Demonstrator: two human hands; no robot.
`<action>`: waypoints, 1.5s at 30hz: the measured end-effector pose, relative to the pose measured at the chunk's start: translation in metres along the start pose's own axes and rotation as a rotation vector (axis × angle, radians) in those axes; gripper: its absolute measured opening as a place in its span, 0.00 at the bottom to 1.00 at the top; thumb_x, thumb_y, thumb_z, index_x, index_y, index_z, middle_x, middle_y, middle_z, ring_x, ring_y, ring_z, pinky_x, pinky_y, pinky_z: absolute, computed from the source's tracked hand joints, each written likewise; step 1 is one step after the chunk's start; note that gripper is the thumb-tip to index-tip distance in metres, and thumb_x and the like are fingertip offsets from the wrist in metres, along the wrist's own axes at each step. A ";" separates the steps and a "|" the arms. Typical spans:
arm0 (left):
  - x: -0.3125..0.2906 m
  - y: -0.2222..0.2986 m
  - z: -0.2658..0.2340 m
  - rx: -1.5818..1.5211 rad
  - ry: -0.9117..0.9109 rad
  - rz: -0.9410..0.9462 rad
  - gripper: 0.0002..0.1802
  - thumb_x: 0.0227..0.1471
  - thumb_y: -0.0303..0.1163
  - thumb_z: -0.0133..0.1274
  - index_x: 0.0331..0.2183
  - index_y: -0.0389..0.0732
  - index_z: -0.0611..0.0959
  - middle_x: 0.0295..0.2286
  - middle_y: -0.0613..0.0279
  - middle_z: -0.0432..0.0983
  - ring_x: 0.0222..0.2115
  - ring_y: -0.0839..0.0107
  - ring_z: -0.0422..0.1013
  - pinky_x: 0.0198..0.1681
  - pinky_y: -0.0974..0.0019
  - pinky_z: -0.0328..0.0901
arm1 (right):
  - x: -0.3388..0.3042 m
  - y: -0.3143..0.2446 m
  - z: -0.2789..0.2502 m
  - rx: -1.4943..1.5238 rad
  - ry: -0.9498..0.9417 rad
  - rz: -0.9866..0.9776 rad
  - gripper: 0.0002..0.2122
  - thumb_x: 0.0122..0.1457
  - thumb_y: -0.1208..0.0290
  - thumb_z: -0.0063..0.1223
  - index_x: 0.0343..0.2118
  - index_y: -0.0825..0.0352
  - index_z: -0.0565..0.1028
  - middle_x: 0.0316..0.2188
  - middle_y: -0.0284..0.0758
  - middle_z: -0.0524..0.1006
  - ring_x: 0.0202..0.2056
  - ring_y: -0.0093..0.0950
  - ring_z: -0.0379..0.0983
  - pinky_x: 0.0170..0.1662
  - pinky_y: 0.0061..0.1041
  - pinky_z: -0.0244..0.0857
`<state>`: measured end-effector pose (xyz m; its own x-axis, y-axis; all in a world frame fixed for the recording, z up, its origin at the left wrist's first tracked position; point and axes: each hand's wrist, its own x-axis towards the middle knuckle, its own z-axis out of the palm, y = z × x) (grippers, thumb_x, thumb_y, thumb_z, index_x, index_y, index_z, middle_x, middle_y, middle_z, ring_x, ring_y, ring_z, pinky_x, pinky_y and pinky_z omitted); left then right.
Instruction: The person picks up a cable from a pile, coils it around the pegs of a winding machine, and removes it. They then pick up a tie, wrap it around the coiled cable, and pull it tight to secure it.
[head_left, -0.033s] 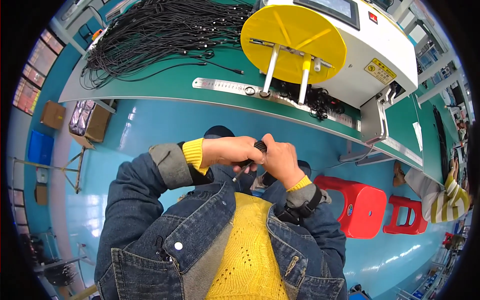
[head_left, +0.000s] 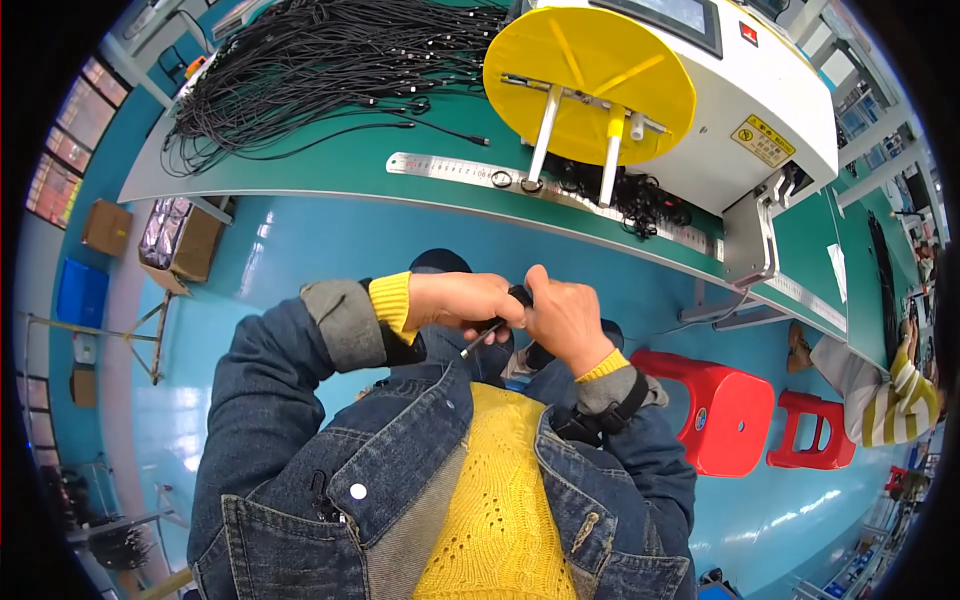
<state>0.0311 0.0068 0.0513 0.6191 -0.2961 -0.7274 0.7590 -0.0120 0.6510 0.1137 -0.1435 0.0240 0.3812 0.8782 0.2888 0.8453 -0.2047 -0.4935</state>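
Observation:
In front of my chest, both hands meet over a small black bundle (head_left: 519, 295) that looks like a coiled cable. My left hand (head_left: 462, 301) is closed round it from the left. On the other side my right hand (head_left: 566, 318) grips it, thumb raised at the top. A thin dark cable end with a pale plug tip (head_left: 466, 352) sticks out below the fingers, pointing down and left. Most of the bundle is hidden by the fingers.
Ahead runs a green bench (head_left: 330, 165) with a heap of black cables (head_left: 330, 70), a steel ruler (head_left: 440, 168) and a white machine (head_left: 740, 110) bearing a yellow disc (head_left: 590, 50) with two rods. Red stools (head_left: 735, 425) stand at right, near another person's striped sleeve (head_left: 890, 405).
Less of the black bundle shows between my fingers, and the plug tip has shifted slightly up and left. Both hands keep their grip.

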 end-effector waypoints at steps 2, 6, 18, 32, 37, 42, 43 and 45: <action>0.002 -0.004 0.006 0.075 -0.049 0.000 0.10 0.47 0.33 0.51 0.30 0.36 0.74 0.21 0.63 0.71 0.19 0.77 0.70 0.17 0.75 0.63 | -0.003 -0.002 0.000 -0.150 -0.131 -0.129 0.10 0.42 0.74 0.52 0.28 0.66 0.65 0.16 0.42 0.72 0.21 0.44 0.70 0.23 0.36 0.64; 0.005 -0.015 0.016 0.214 -0.116 0.111 0.10 0.47 0.34 0.52 0.25 0.36 0.76 0.17 0.65 0.71 0.17 0.77 0.70 0.15 0.76 0.61 | -0.009 0.003 0.004 0.043 -0.112 -0.137 0.10 0.41 0.73 0.53 0.28 0.66 0.66 0.16 0.41 0.72 0.20 0.41 0.71 0.23 0.34 0.64; 0.013 -0.015 0.016 -0.065 -0.121 -0.056 0.16 0.47 0.39 0.55 0.28 0.34 0.75 0.20 0.60 0.73 0.17 0.77 0.69 0.17 0.75 0.63 | -0.023 0.006 0.021 0.049 -0.073 -0.004 0.10 0.41 0.73 0.53 0.27 0.68 0.67 0.17 0.39 0.74 0.21 0.38 0.73 0.22 0.30 0.65; 0.022 -0.024 0.010 -0.005 -0.107 -0.032 0.16 0.47 0.41 0.55 0.26 0.37 0.74 0.16 0.69 0.66 0.14 0.81 0.64 0.15 0.77 0.59 | -0.037 0.007 0.048 0.899 0.007 0.412 0.14 0.40 0.73 0.56 0.31 0.68 0.68 0.19 0.42 0.74 0.22 0.39 0.73 0.22 0.31 0.65; 0.029 -0.030 0.010 -0.048 -0.132 -0.134 0.16 0.48 0.42 0.53 0.24 0.37 0.73 0.15 0.71 0.64 0.15 0.81 0.62 0.14 0.77 0.56 | -0.033 0.004 0.029 0.122 -0.062 0.124 0.10 0.41 0.74 0.53 0.29 0.67 0.70 0.20 0.44 0.74 0.23 0.42 0.73 0.25 0.34 0.66; 0.034 -0.048 0.010 -0.078 -0.303 0.062 0.16 0.50 0.41 0.51 0.25 0.37 0.73 0.15 0.70 0.63 0.15 0.80 0.60 0.14 0.78 0.53 | -0.035 0.010 0.034 0.180 -0.085 0.127 0.09 0.41 0.76 0.50 0.29 0.69 0.71 0.21 0.44 0.75 0.25 0.43 0.72 0.28 0.35 0.66; 0.033 -0.049 0.010 -0.131 -0.341 0.131 0.16 0.50 0.41 0.51 0.25 0.36 0.73 0.15 0.69 0.63 0.15 0.80 0.59 0.14 0.77 0.54 | -0.035 0.011 0.035 0.303 -0.009 0.161 0.09 0.42 0.76 0.49 0.30 0.69 0.70 0.21 0.44 0.75 0.25 0.43 0.73 0.28 0.35 0.66; 0.031 -0.049 0.009 -0.186 -0.378 0.197 0.16 0.50 0.40 0.51 0.25 0.36 0.72 0.16 0.69 0.63 0.15 0.80 0.59 0.14 0.77 0.54 | -0.037 0.012 0.039 0.408 0.003 0.212 0.10 0.42 0.77 0.49 0.30 0.69 0.71 0.22 0.43 0.75 0.25 0.43 0.72 0.28 0.35 0.66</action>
<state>0.0112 -0.0101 -0.0017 0.6643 -0.6033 -0.4412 0.6790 0.2405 0.6937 0.0953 -0.1617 -0.0244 0.5318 0.8337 0.1487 0.5321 -0.1923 -0.8245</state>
